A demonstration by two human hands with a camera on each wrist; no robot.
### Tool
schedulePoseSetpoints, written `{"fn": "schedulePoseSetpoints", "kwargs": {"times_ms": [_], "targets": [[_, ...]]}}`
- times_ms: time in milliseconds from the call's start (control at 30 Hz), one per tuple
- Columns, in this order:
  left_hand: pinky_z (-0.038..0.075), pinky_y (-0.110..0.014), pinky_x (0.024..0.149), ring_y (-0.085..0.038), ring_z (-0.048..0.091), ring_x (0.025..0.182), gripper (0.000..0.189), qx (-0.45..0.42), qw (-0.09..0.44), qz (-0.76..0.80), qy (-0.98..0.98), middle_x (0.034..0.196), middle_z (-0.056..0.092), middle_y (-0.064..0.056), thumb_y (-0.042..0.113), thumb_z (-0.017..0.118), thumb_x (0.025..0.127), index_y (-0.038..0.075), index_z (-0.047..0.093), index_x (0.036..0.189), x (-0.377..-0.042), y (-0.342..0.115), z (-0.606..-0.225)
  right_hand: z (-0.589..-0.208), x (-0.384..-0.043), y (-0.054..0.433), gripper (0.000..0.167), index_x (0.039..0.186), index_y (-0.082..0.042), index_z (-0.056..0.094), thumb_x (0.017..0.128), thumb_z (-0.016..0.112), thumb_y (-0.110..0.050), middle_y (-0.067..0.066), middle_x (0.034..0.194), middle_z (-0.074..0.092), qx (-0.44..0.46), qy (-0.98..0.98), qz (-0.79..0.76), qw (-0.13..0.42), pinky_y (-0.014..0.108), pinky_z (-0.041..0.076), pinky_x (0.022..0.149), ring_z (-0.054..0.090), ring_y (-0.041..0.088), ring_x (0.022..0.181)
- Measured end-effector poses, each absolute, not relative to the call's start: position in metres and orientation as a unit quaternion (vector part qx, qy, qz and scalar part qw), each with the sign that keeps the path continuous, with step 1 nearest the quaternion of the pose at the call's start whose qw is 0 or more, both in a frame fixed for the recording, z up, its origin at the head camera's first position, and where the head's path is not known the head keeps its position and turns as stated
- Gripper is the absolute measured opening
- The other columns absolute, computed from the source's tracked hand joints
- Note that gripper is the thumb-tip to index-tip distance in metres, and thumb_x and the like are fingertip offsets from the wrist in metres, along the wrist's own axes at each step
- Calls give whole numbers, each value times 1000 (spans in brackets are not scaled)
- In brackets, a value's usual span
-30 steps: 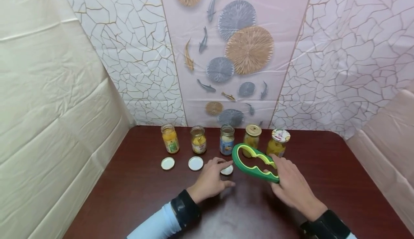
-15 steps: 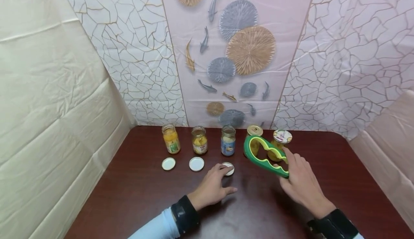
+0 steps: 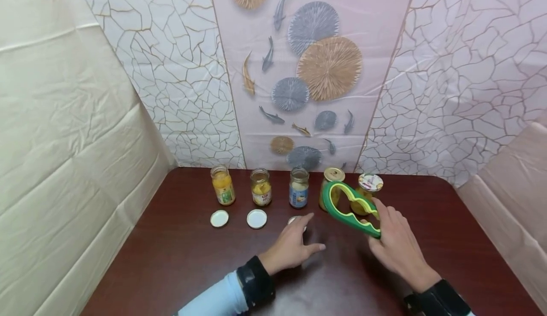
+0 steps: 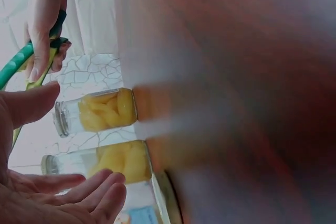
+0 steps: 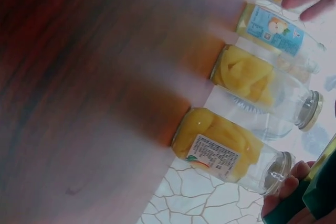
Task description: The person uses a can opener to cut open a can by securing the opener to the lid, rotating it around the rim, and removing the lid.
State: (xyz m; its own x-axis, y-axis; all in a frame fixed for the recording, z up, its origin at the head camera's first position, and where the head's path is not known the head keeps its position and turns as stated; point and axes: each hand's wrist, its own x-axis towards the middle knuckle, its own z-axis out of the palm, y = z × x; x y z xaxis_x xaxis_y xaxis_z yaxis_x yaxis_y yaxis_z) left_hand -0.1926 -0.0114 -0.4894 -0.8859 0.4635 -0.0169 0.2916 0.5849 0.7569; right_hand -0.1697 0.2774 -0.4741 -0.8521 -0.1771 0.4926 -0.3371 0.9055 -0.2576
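Left hand [image 3: 288, 246], fingers spread, is hovering by a round white metal lid [image 3: 292, 220] — brushing could be knocking it; right hand [image 3: 398, 244] is gripping a looped green-and-yellow plastic opener [image 3: 347, 219] — swinging could be toppling lidded yellow-filled glass jars [image 4: 107, 111] behind.

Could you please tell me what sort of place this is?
Probably a staged recording booth, though I cannot be certain: a dark red table stands before a patterned backdrop, pale creased cloth flanks both sides, and five glass jars stand in a row.
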Motion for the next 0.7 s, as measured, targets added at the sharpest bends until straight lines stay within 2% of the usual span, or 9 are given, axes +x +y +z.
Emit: {"fn": "schedulePoseSetpoints", "kwargs": {"times_ms": [167,333,400,500,600,700], "targets": [[43,-52,125,-30,44,157,90,179,137,435,872,169,45,-13,44,75,100,9,28,169,-212,9,-485,-475,-172,278,81,150,7,46,73,69,-4,13,97,58,136,-946,171,241,41,40,76,47,25,86],[33,-54,131,-33,27,165,102,140,171,465,857,178,25,-14,46,75,99,14,12,173,-237,31,-481,-473,-173,278,81,150,6,46,74,70,-5,13,99,58,132,-946,174,240,44,42,78,49,25,88],[35,-54,129,-36,26,165,107,137,152,472,857,179,23,-17,47,76,98,14,8,173,-251,40,-491,-473,-173,278,80,150,5,46,74,70,-4,14,100,59,130,-945,178,240,45,43,79,50,26,89],[38,-55,127,-39,27,164,110,132,119,491,853,178,22,-22,42,77,96,11,4,173,-272,52,-507,-474,-172,278,79,150,4,46,75,70,-5,14,101,61,128,-945,183,240,47,44,79,51,27,89],[39,-54,127,-38,30,163,109,114,89,503,852,176,26,-22,41,77,96,12,6,173,-292,66,-530,-476,-172,279,78,150,3,47,76,70,-5,14,103,62,128,-944,187,239,48,45,80,52,27,90],[37,-54,129,-36,35,161,102,84,78,520,847,174,34,-18,36,79,96,14,15,172,-307,77,-542,-476,-172,279,79,151,2,46,76,70,-4,14,105,62,128,-943,195,236,49,44,81,53,27,92]]}}
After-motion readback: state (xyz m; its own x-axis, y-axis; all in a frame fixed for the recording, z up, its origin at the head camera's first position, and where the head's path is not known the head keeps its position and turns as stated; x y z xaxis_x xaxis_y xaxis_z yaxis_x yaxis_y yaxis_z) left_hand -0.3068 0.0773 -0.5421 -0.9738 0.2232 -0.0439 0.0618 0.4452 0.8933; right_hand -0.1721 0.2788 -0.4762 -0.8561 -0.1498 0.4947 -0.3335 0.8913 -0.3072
